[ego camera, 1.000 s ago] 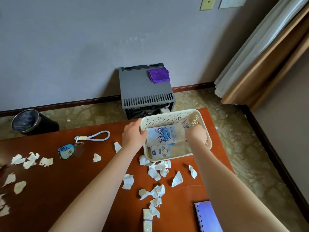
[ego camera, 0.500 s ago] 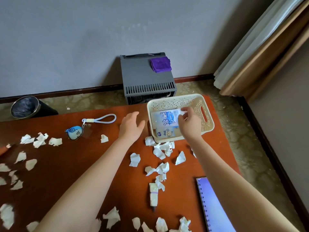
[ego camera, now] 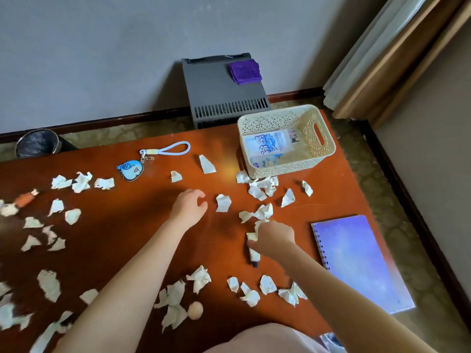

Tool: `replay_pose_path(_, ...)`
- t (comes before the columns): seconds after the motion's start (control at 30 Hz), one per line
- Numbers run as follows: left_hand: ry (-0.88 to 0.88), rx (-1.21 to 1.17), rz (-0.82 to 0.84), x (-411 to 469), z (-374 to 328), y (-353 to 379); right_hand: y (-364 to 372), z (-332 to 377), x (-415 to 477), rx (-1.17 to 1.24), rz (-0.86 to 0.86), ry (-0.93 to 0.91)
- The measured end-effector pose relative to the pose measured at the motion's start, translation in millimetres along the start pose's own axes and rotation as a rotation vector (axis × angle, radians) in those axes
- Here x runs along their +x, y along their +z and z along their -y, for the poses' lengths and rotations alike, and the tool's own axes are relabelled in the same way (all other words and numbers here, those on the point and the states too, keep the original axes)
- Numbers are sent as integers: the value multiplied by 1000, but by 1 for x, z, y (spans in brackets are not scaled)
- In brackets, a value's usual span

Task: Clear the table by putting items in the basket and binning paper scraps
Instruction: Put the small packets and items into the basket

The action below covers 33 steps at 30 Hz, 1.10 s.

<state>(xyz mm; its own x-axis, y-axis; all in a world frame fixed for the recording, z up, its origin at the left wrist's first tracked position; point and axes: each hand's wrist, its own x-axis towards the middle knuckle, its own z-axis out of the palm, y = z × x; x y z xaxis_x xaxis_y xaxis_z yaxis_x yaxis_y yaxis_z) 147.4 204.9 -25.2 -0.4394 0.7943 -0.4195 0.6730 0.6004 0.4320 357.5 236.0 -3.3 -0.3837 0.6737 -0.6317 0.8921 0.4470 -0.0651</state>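
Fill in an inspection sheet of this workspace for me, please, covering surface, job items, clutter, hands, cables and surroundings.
Surface: orange-brown table, littered across most of its top.
Job's things: basket at the far right corner, holding a blue-and-white packet; paper scraps scattered all over; keychain, tube and notebook not yet in the basket.
Clutter: small ball near the front edge; blurred brown item at the left edge.
Hands: left hand loosely curled, holding nothing; right hand down over the tube's upper end, grip unclear.
Cables: nothing seen.
Surroundings: bin on the floor beyond the far left edge; grey unit against the wall, purple cloth on it; curtain at right.
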Motion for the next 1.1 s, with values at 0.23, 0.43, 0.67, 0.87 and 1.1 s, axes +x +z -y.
replay_pose_path(0.23,-20,32,-28,-7,26,-8,15,32,1,102,1,80)
replay_pose_path(0.43,-52,-3,-70,4,47,-31,-3,58,8,267,34,31)
replay_pose_path(0.67,-127,-18,-188,44,71,-78,-41,103,40,437,-95,-93)
replay_pose_path(0.87,-212,38,-225,101,89,-107,-77,132,75,638,-237,-112)
replay_pose_path(1.1,-248,93,-137,141,96,-108,-94,136,99,856,-329,-153)
